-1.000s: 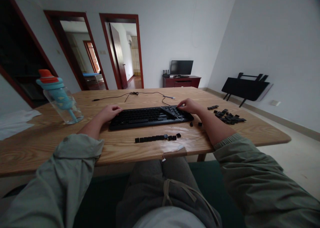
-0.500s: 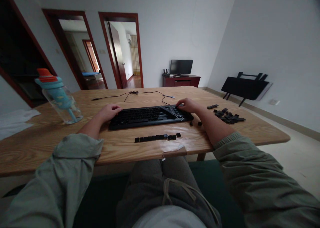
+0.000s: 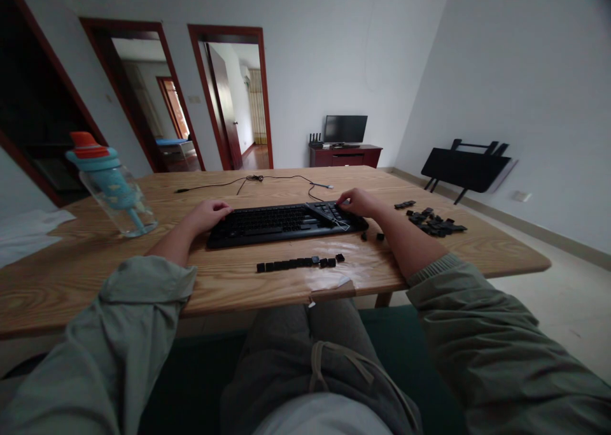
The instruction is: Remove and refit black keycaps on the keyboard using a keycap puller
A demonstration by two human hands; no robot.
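Keyboard [image 3: 277, 223] | keycaps off it: row [image 3: 286, 264] in front, pile [image 3: 436, 223] to its right; number fitted unclear | left hand [image 3: 207, 213], right hand [image 3: 361, 202] apart, near its ends; grip unclear

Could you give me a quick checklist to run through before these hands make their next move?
1. Left hand at the keyboard's left end: ok.
2. Right hand at its far right part: ok.
3. Right hand's grip on a key: cannot tell, fingertips too small.
4. Keyboard top free of tools: not ok, a black tool with wire loops lies across it.
5. Bottle away from both hands: ok.
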